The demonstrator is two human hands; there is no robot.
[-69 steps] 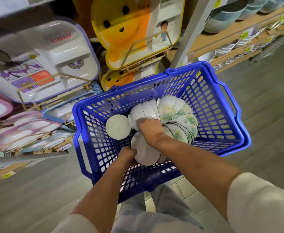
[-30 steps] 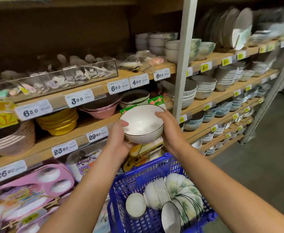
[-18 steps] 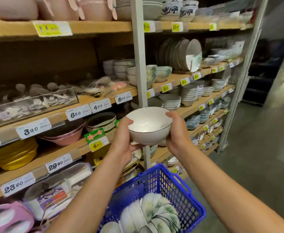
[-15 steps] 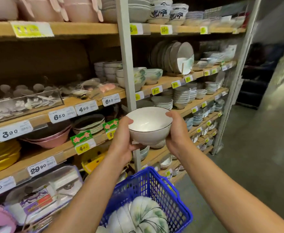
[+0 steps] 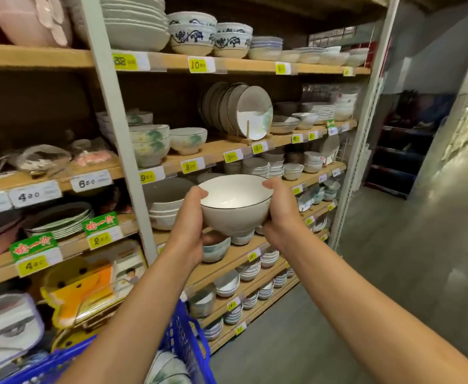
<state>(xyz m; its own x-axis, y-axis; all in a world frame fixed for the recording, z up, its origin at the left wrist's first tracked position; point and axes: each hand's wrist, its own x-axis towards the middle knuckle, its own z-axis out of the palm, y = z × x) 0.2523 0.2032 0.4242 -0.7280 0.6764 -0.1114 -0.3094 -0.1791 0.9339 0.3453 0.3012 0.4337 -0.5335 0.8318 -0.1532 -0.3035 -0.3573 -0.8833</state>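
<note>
A white bowl with a thin dark rim [image 5: 234, 209] is held upright in front of the shelves at chest height. My left hand [image 5: 190, 225] grips its left side, thumb over the rim. My right hand [image 5: 280, 214] grips its right side the same way. Below my arms a blue plastic basket [image 5: 183, 342] shows at the bottom edge, with white and green-patterned bowls [image 5: 166, 367] lying in it.
Wooden shelves [image 5: 227, 65] full of stacked bowls, plates and price tags fill the left and centre. A grey upright post [image 5: 116, 128] stands just left of the bowl. Standing plates [image 5: 244, 109] lean in a rack. An aisle of grey floor [image 5: 393, 273] runs to the right.
Both hands lifted one white bowl out of the basket and raised it before the shelves. The view has swung up and right, and the basket has dropped to the bottom edge.
</note>
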